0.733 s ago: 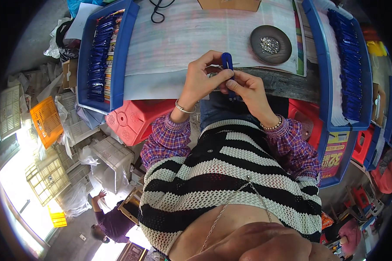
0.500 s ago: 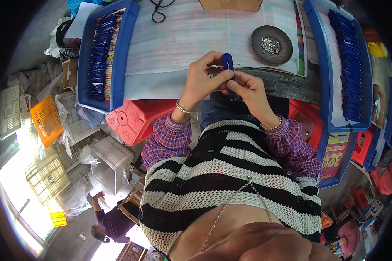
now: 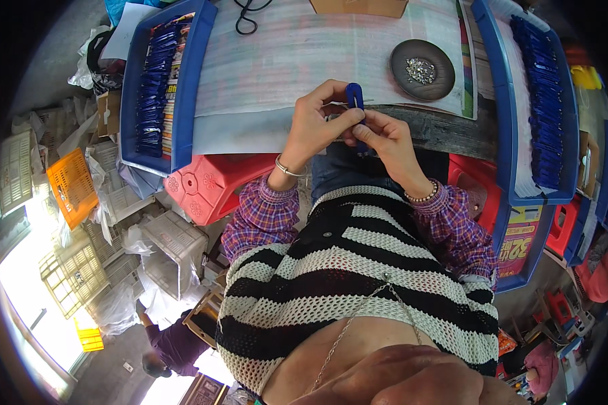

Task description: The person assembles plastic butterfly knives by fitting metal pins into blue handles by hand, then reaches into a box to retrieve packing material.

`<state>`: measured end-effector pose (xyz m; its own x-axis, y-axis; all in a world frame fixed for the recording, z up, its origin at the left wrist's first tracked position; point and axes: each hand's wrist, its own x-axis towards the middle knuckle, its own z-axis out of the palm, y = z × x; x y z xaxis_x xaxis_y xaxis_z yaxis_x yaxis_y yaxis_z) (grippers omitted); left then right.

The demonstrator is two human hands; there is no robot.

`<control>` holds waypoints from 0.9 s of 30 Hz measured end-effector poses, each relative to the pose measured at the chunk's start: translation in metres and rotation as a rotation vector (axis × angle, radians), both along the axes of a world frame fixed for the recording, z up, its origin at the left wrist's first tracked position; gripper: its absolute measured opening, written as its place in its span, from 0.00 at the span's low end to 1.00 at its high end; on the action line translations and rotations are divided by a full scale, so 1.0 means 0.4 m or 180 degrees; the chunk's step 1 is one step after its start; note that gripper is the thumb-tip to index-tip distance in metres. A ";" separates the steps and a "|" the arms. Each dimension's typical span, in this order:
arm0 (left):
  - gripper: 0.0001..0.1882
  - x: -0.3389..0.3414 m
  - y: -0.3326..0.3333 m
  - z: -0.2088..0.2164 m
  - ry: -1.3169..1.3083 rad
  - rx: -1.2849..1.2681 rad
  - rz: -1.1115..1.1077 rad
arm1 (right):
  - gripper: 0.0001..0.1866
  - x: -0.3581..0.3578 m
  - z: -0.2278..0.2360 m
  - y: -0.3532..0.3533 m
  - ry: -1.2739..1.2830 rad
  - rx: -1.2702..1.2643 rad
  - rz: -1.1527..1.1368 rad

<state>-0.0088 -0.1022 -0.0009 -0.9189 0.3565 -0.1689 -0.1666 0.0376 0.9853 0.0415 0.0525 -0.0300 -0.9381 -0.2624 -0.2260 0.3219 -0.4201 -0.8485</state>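
Note:
Close in front of my body, over the table's near edge, both hands hold a long blue slotted plastic piece point(image 3: 355, 94). Its rounded end points up past the fingers; the middle is hidden by them. My left hand point(image 3: 321, 125) pinches it between thumb and fingers, a bracelet on the wrist. Lower down, my right hand point(image 3: 390, 142) grips the same piece with thumb and fingertips. A thin metal-looking rod point(image 3: 369, 100) juts sideways near the upper end; whether it is fixed there cannot be seen. Right of the hands, a dark round dish point(image 3: 442, 79) holds small shiny metal parts point(image 3: 420, 70).
Blue trays flank the table: the left tray point(image 3: 184, 101) and right tray point(image 3: 510, 128) each carry many blue pieces. A cardboard box point(image 3: 361, 7) and black cord point(image 3: 246, 25) lie at the far side. Red stools point(image 3: 203, 189) stand below. Another person point(image 3: 175, 347) is behind at left.
My hands and the blue piece have barely shifted, a touch to the right. The person in the background has moved an arm and head slightly.

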 end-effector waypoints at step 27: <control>0.16 0.003 0.004 -0.003 -0.0223 0.0145 0.0013 | 0.12 0.003 0.002 -0.004 -0.0027 -0.0023 -0.0097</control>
